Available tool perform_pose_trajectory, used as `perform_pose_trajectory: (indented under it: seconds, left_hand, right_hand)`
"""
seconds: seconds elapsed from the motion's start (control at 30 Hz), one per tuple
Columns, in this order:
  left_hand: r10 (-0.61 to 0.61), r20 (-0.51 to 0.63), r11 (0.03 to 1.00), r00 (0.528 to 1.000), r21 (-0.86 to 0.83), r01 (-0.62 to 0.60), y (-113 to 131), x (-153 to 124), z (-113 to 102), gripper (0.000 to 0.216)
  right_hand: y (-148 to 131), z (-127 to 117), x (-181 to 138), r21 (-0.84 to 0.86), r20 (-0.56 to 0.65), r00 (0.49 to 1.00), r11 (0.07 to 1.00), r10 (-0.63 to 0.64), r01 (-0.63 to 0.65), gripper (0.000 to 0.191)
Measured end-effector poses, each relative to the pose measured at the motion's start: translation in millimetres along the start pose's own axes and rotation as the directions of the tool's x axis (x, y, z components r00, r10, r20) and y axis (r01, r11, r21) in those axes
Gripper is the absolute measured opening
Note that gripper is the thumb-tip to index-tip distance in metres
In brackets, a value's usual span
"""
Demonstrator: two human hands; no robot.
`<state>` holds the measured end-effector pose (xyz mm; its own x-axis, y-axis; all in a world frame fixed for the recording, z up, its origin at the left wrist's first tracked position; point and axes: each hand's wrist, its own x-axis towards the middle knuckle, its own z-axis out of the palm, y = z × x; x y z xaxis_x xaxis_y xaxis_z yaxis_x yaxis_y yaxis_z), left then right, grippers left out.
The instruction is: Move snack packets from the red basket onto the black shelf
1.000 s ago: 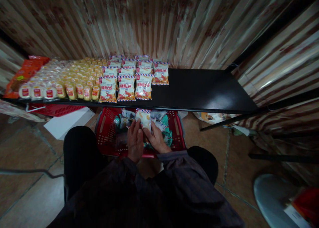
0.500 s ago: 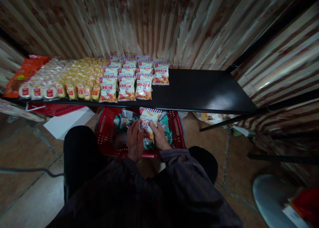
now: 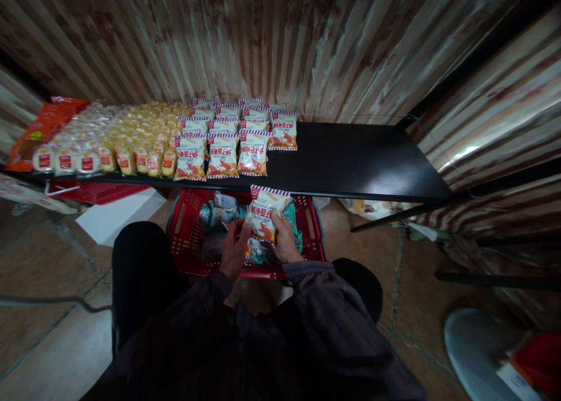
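A white and orange snack bag with a striped top edge is held upright over the red basket. My right hand grips its right side, thumb across the front. At the lower left edge of the same bag, my left hand is closed, thumb and fingers around the edge. Beneath both hands the basket holds more packets, some of them green. Just beyond, matching snack bags stand in rows on the black shelf.
Left of the bags, small wrapped cakes sit in rows, with an orange package at the far end. A striped curtain hangs behind. Under the shelf lie a white box and a second red basket. A stool stands at lower right.
The snack bag has moved slightly up and right and now faces me more fully. My left hand has shifted lower on its left edge, with the fingers more curled.
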<state>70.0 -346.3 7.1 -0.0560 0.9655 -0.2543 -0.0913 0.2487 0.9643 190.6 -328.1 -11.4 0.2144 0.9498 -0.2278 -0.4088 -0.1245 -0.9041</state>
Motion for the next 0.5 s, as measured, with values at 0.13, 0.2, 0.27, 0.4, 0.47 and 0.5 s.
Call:
perform_pose_trajectory:
  seconds: [0.13, 0.2, 0.27, 0.4, 0.47, 0.5]
  left_hand:
    - [0.000, 0.068, 0.999, 0.998, 0.037, -0.003, 7, 2, -3, 0.048]
    - [0.018, 0.077, 0.998, 0.997, 0.056, -0.022, 14, 4, -3, 0.049]
    - [0.037, 0.088, 0.997, 0.995, 0.067, -0.042, 21, 7, -2, 0.048]
    - [0.046, 0.085, 0.998, 0.995, 0.045, -0.050, 30, 19, 0, 0.047]
    - [0.072, 0.090, 0.997, 0.993, 0.024, -0.074, 31, 26, 1, 0.041]
    - [0.083, 0.095, 0.996, 0.992, 0.021, -0.085, 32, 28, 1, 0.038]
  right_hand:
    - [-2, -1, -2, -0.012, 0.017, 1.000, 1.000, 0.000, 0.000, 0.050]
    - [-3, -1, -3, -0.008, 0.050, 0.999, 1.000, 0.003, -0.002, 0.051]
    - [-3, -1, -4, -0.021, 0.084, 0.996, 1.000, 0.001, 0.001, 0.052]
    - [-3, -1, -5, -0.080, 0.117, 0.993, 0.997, 0.008, 0.001, 0.055]
    - [-3, -2, -5, -0.089, 0.146, 0.989, 0.996, 0.019, -0.006, 0.054]
    - [-3, -2, -5, -0.089, 0.166, 0.986, 0.996, 0.026, -0.011, 0.053]
